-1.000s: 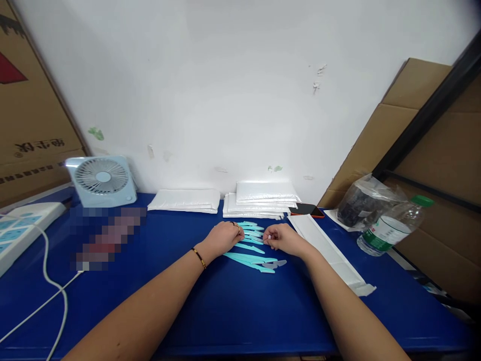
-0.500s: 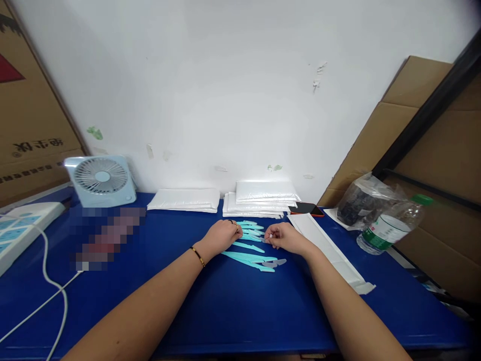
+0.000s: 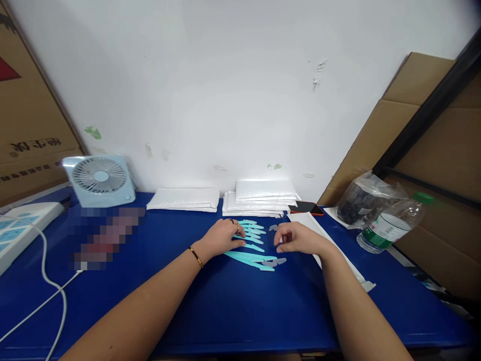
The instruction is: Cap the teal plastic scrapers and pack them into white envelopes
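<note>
Several turquoise eyebrow razors (image 3: pixel 254 247) lie fanned in a row on the blue table, blades toward the right. My left hand (image 3: pixel 224 237) rests over the handle ends of the upper ones, thumb stretched apart from the bent fingers. To the right of the row, my right hand (image 3: pixel 296 238) hovers with curled fingers and a gap between thumb and forefinger; I see nothing held in it. Small translucent grey blade caps (image 3: pixel 273 228) lie just left of its fingers. More translucent caps (image 3: pixel 276 262) are at the tips of the lowest razors.
White padded mailers (image 3: pixel 259 198) are stacked along the wall, with another mailer (image 3: pixel 347 260) under my right forearm. A phone (image 3: pixel 308 208), a water bottle (image 3: pixel 391 225) and a bagged dark item (image 3: pixel 355 200) stand right. At left are a fan (image 3: pixel 100 178), a power strip (image 3: pixel 28 228) and cables.
My right hand has moved right, away from the razors, and its fingers have opened a little. Caps now show beside it. My left thumb has spread from the fingers.
</note>
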A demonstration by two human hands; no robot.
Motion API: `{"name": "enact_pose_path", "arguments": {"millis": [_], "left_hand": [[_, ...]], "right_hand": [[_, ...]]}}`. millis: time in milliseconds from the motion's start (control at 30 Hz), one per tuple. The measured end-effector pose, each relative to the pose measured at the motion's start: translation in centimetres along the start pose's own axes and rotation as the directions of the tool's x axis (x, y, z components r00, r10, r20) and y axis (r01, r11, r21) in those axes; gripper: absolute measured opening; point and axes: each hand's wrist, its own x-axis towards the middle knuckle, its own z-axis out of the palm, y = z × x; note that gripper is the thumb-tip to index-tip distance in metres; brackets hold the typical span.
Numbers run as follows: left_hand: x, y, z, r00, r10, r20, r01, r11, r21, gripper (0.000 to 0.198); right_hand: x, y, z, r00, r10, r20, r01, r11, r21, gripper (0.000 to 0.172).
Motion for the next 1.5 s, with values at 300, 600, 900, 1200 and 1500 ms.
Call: {"name": "enact_pose_path", "arguments": {"millis": [300, 600, 900, 1200, 1500], "left_hand": [[0.0, 0.5, 0.0, 0.987, -0.13, 0.097, 0.134, 0.991, -0.028, 0.009], [0.1, 0.6, 0.6, 0.992, -0.119, 0.049, 0.12, 0.992, -0.031, 0.014], [0.3, 0.6, 1.2, 0.992, -0.122, -0.005, 0.122, 0.992, -0.017, 0.013], [-0.8, 1.8, -0.6, 0.988, 0.011, 0.157, 0.016, 0.985, -0.17, 0.026], [-0.6, 1.9, 0.1, 0.975, -0.111, 0.195, 0.163, 0.947, -0.278, 0.019]], "right_hand": [[-0.6, 1.8, -0.5, 0.941, 0.27, 0.203, -0.251, 0.961, -0.115, 0.018], [1.6, 1.3, 1.9, 0.987, 0.161, -0.005, -0.16, 0.981, 0.107, 0.027], [2.4, 0.9, 2.2, 0.973, 0.003, -0.232, -0.021, 0.997, -0.076, 0.018], [2.3, 3.7, 0.4, 0.932, -0.007, -0.362, -0.138, 0.917, -0.373, 0.018], [3.3, 2.2, 1.8, 0.943, -0.067, -0.327, -0.173, 0.74, -0.65, 0.005]]}}
